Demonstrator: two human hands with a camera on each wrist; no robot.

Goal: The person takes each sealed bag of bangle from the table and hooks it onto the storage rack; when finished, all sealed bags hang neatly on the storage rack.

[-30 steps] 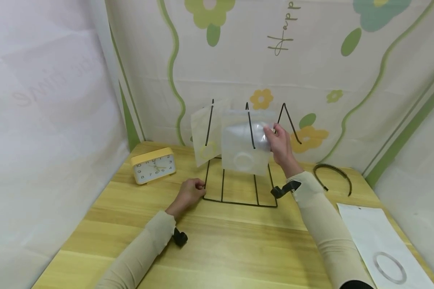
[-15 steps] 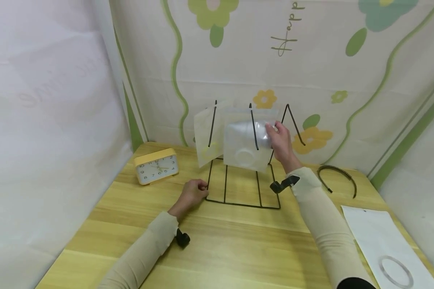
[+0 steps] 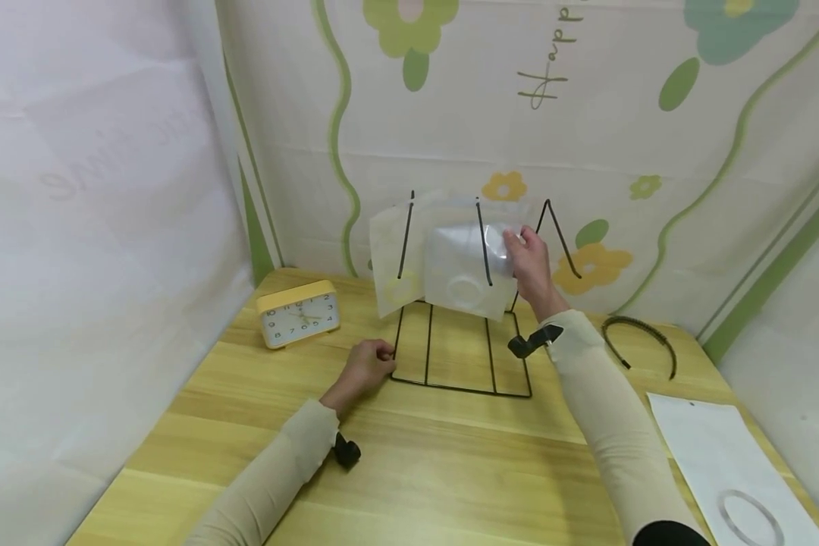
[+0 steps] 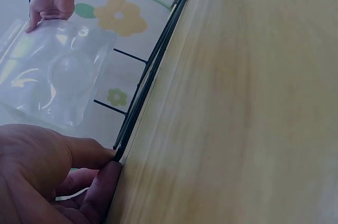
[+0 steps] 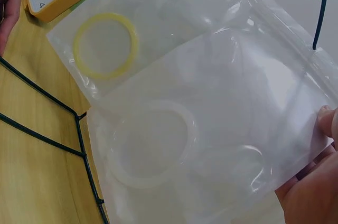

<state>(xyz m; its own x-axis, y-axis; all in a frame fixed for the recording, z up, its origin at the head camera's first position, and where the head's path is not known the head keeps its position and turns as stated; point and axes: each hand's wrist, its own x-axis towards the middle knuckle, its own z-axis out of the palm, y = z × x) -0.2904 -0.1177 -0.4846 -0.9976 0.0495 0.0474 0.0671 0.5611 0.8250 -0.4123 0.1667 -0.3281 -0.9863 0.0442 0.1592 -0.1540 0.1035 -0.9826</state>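
Note:
My right hand pinches the right edge of a clear zip bag between thumb and fingers. Inside the bag is a whitish ring. The middle prong of a black wire rack runs down across the bag's front, and the bag's top edge is close to the prong's peak. Beside it, a second clear bag with a yellow ring is at the left prong, partly overlapped by the first. Low on the table, my left hand pinches the front left corner of the rack's base.
A yellow alarm clock stands left of the rack. To the right lie a dark braided headband and a white sheet or bag holding a pale ring. A patterned curtain rises behind the table.
The right hand has lifted the bag slightly along the middle prong, its top edge now closer to the peak. The left hand keeps its pinch on the rack; the head view has shifted a little.

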